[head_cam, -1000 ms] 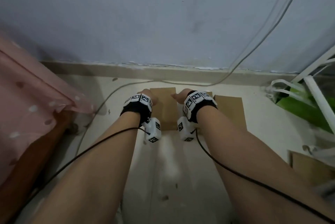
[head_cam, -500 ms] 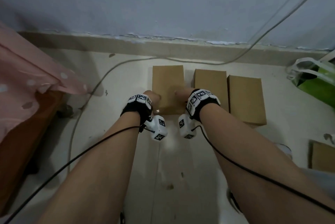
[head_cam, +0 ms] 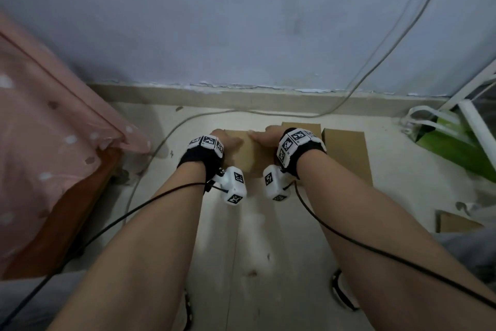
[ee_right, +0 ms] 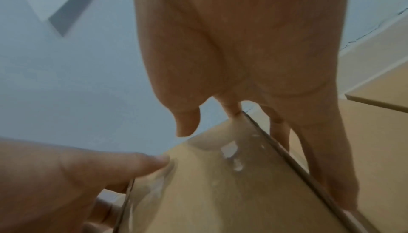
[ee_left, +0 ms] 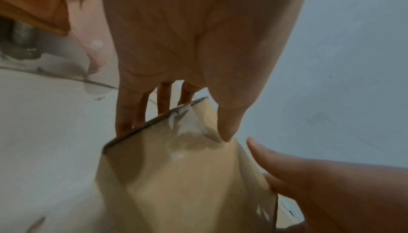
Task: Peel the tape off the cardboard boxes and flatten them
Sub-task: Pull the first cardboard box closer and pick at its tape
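Note:
Three brown cardboard boxes lie in a row on the pale floor by the wall. Both hands are on the leftmost box (head_cam: 248, 155), near its far end. My left hand (head_cam: 224, 140) grips its left side: fingers (ee_left: 124, 123) go down the side and the thumb (ee_left: 227, 130) presses the top. My right hand (head_cam: 264, 137) grips the right side, with fingers (ee_right: 331, 175) down that side and the thumb (ee_right: 187, 125) just over the top. Shiny clear tape (ee_left: 187, 132) covers the box top. The middle box (head_cam: 303, 126) is mostly hidden behind my right wrist; the right box (head_cam: 347, 156) lies untouched.
A pink dotted cloth (head_cam: 53, 143) over an orange frame is on the left. A grey cable (head_cam: 188, 118) loops over the floor behind the boxes. A green bag (head_cam: 453, 145) and white tubes (head_cam: 477, 132) are at right, with another cardboard piece (head_cam: 456, 223) nearer. The wall is close behind.
Half a second ago both hands sat at the near end of the leftmost box; now they are near its far end. The head view has tilted up. The boxes have not moved.

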A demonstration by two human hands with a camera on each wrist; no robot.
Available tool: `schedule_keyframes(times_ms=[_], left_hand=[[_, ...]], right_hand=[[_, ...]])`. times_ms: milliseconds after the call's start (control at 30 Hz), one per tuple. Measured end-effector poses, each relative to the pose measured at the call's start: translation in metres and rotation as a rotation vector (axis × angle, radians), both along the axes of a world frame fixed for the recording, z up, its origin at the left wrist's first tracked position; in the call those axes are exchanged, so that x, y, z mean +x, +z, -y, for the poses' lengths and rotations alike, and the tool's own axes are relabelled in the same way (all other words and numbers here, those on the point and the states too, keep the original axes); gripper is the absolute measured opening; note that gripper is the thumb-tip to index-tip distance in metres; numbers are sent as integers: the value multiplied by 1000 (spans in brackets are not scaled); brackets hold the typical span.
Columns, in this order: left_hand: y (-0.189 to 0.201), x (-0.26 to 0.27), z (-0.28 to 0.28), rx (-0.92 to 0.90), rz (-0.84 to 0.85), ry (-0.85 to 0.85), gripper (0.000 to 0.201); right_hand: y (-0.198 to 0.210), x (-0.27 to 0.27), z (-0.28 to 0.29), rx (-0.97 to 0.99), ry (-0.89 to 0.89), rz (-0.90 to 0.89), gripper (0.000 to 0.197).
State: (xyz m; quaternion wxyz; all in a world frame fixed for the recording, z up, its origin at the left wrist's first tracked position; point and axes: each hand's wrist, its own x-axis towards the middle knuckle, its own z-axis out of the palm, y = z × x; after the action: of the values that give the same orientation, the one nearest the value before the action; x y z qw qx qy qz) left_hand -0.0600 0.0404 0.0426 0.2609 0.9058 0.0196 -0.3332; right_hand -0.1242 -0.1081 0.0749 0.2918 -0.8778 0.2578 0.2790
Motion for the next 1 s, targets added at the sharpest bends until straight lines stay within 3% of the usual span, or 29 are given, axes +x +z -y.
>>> schedule_keyframes(times_ms=[67,167,300,467,567,800,1000], left_hand=[[4,-8,-5,39,42,-69,55],[3,-23,-13,155,90,-141,54],[-19,-29,-19,198,53,-166,59],[-57,-23,-26,304,66,-280,68],[-68,-17,-32,338,45,-315,67],[-71,-21,-33,298,122,-266,55],[-65,-39,-34,252,182,-157,45]], right_hand=[[4,-10,-3,24,-15,9,84],[-6,-23,-9,73,-83,6,73],[-27,-31,-16,108,-99,50,55],[-58,-26,-21,211,-185,65,61],[-66,-16,-22,219,-182,62,52],[-64,-14,-29,131,-82,89,33],[-58,-25,-36,126,-20,119,32]])
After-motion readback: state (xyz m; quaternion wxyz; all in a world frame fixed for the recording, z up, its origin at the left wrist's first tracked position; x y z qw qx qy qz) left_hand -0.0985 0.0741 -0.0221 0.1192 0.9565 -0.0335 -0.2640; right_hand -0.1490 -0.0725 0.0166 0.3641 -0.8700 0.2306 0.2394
